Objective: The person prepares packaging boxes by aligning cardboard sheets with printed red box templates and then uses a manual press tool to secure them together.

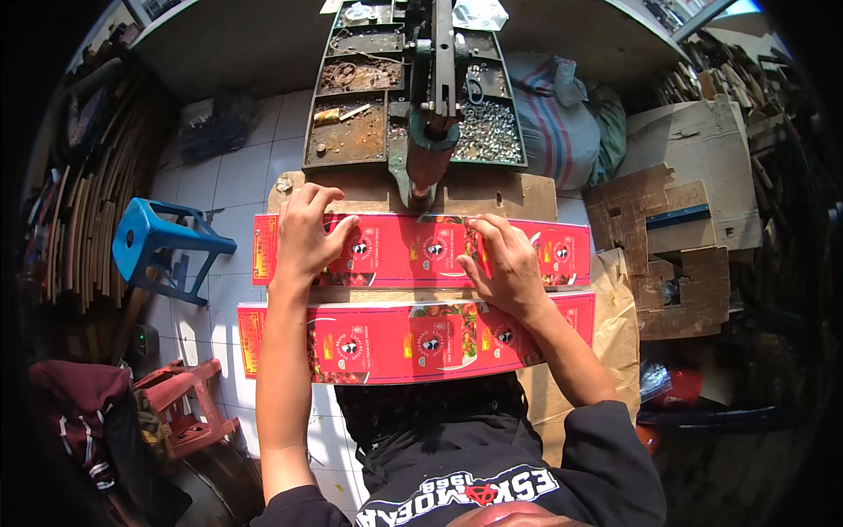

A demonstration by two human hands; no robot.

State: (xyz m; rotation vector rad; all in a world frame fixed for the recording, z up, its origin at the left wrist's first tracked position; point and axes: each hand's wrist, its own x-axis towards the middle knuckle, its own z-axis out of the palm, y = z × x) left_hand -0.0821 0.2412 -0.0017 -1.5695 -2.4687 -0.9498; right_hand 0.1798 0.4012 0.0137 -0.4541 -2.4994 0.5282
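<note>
Two long red printed strips, glossy with food pictures, lie across the work surface in front of me. The far strip (399, 250) has its far edge under the head of a green press (430, 158). My left hand (307, 233) rests on the left part of this strip, thumb spread, fingers bent over its far edge. On its right part lies my right hand (505, 268), fingers stretched and thumb apart. The near strip (391, 342) lies closer to my body, below both forearms. It looks like a stack of several layers.
A compartmented metal tray (351, 123) around the press holds many small shiny metal rings (487, 132). A blue stool (162, 246) and a red stool (184, 404) stand left. Cardboard pieces (667, 237), brown paper (615, 307) and a striped sack (553, 123) are right.
</note>
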